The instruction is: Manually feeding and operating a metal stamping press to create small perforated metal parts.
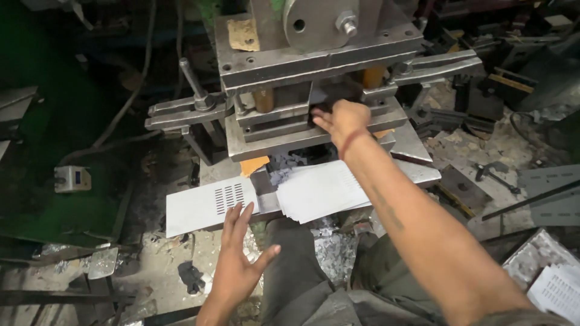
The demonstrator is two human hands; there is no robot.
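Your right hand [343, 118] reaches to the upper middle of the frame, its fingers pushed into the gap of the metal press [314, 72]; what they touch there is hidden in shadow, so you cannot tell whether they grip anything. Your left hand [237, 259] sits lower, left of centre, fingers spread and loose, holding nothing, the fingertips just at the near edge of a white slotted metal sheet [205, 208]. That sheet lies flat below the press, left of a stack of similar white sheets [317, 190] beneath your right forearm. Grey punched scraps [329, 250] litter the floor by your knees. A small grey switch box [72, 178] rests at the left edge, and more perforated sheets [559, 290] lie at the lower right corner.
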